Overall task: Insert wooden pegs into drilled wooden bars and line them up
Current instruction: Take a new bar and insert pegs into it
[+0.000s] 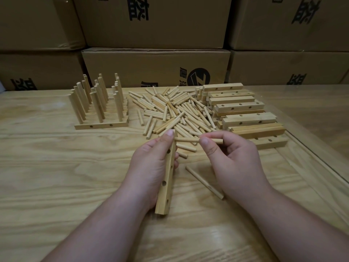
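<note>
My left hand (pixel 151 167) grips a drilled wooden bar (pixel 167 178), held lengthwise away from me with its holes facing right. My right hand (pixel 234 159) pinches a wooden peg (pixel 188 140) between thumb and fingers; the peg lies level, its left tip at the bar's far end. A loose pile of pegs (pixel 173 110) lies beyond my hands. Finished bars with upright pegs (pixel 98 103) stand in rows at the left. A stack of empty drilled bars (pixel 243 114) sits at the right.
One stray peg (pixel 204 182) lies on the wooden table (pixel 56 167) just under my right wrist. Stacked cardboard boxes (pixel 154 67) wall off the table's far edge. A glass sheet's edge (pixel 317 163) runs along the right side.
</note>
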Motion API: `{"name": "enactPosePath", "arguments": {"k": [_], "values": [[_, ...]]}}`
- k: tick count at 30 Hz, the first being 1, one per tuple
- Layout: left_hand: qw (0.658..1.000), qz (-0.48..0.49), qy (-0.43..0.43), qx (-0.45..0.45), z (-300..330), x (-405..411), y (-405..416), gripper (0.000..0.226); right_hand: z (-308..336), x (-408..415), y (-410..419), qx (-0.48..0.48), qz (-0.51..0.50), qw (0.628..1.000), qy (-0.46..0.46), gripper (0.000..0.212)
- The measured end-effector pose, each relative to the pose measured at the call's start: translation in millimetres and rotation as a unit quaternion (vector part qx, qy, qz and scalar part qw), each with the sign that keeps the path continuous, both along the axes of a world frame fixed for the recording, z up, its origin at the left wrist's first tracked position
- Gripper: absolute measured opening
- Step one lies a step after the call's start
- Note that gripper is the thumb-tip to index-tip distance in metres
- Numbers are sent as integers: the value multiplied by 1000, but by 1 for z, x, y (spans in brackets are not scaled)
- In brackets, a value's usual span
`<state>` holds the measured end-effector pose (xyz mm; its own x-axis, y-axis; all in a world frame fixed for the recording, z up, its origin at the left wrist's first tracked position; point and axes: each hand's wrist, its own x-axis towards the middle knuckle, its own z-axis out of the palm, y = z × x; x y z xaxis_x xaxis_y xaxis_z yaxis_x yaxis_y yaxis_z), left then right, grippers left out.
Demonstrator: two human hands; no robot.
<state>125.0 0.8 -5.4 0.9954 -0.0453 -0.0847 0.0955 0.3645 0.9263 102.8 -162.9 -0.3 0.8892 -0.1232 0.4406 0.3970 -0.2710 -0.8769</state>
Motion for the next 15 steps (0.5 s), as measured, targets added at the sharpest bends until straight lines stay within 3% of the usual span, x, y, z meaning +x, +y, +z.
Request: {"name": "enactPosePath", "arguments": {"k": [15], "values": [[1000, 14, 1, 4, 2, -2, -4, 28, -8, 6, -2, -23, -14, 999, 44, 8]]}}
